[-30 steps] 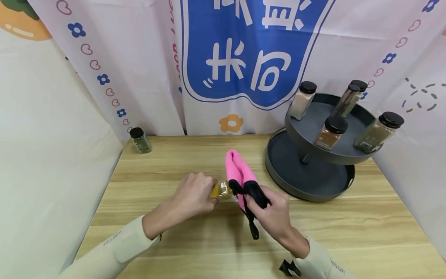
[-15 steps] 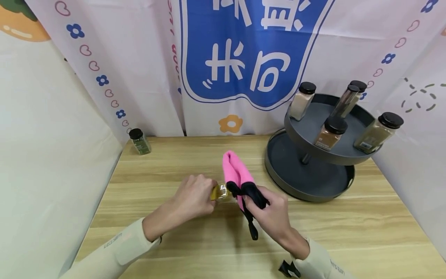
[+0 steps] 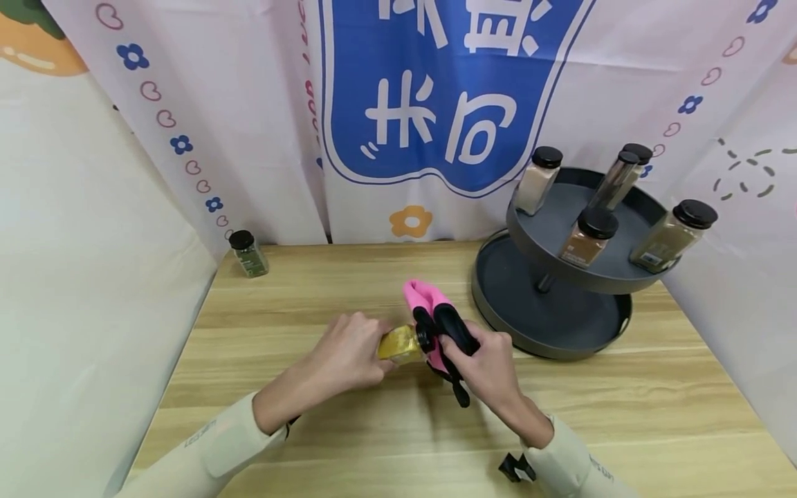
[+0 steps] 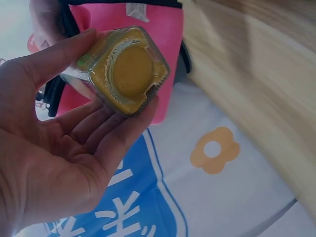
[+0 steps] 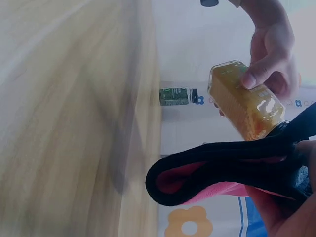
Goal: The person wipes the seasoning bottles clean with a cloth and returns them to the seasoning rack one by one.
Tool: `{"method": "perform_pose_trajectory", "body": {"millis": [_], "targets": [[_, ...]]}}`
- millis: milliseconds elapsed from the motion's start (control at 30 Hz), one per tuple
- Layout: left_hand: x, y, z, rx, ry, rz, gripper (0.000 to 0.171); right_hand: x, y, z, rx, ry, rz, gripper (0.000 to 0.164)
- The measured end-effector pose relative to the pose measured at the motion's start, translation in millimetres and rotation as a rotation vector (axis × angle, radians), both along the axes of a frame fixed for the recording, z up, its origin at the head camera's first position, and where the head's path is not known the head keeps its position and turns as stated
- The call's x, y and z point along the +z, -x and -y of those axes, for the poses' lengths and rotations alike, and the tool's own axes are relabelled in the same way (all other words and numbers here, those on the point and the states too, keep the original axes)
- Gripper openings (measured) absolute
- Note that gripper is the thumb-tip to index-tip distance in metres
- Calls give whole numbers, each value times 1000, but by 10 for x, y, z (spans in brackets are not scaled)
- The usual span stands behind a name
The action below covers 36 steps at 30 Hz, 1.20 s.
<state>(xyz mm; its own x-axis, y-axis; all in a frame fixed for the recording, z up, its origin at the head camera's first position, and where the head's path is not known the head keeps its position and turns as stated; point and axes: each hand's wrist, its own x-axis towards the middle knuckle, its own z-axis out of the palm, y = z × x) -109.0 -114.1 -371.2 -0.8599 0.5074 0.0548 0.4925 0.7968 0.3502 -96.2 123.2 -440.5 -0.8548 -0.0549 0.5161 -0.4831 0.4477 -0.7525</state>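
My left hand grips a square clear jar of yellow powder, which lies tilted on its side above the table. Its base faces the left wrist camera, and its dark cap end meets the folded cloth. My right hand holds that pink cloth with thick black edging, folded over into a loop. A small white tag shows on the cloth in the left wrist view. In the right wrist view, the jar's neck is partly covered by the black edging. Some right fingers are hidden behind the cloth.
A green-filled spice jar stands at the table's back left. To the right is a dark two-tier round stand, its upper tier carrying several black-capped jars. A small black piece lies near the right sleeve. A printed curtain hangs behind.
The pink cloth has tipped lower and looks shorter from above. The jar has turned, showing more yellow and its black cap end. Both hands stay in nearly the same place.
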Motion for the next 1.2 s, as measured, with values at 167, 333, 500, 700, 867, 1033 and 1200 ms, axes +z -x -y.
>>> {"method": "perform_pose_trajectory", "body": {"millis": [167,333,500,700,867,1033,1200], "targets": [[-78,30,-4,34,-89,78,39,7,11,-30,-16,20,-7,18],[-178,72,5,58,-174,106,47,28,42,-71,-18,27,-15,18],[-287,100,27,78,-268,149,44,60,67,-112,-20,31,-23,13],[-463,120,67,95,-347,229,43,98,66,-138,-27,18,-33,15],[-619,137,86,86,-427,282,47,105,57,-148,-36,24,-32,15],[-739,145,106,73,-503,327,47,97,58,-147,-39,28,-32,14],[-799,147,112,87,-557,387,47,77,61,-148,-39,28,-32,14]]}}
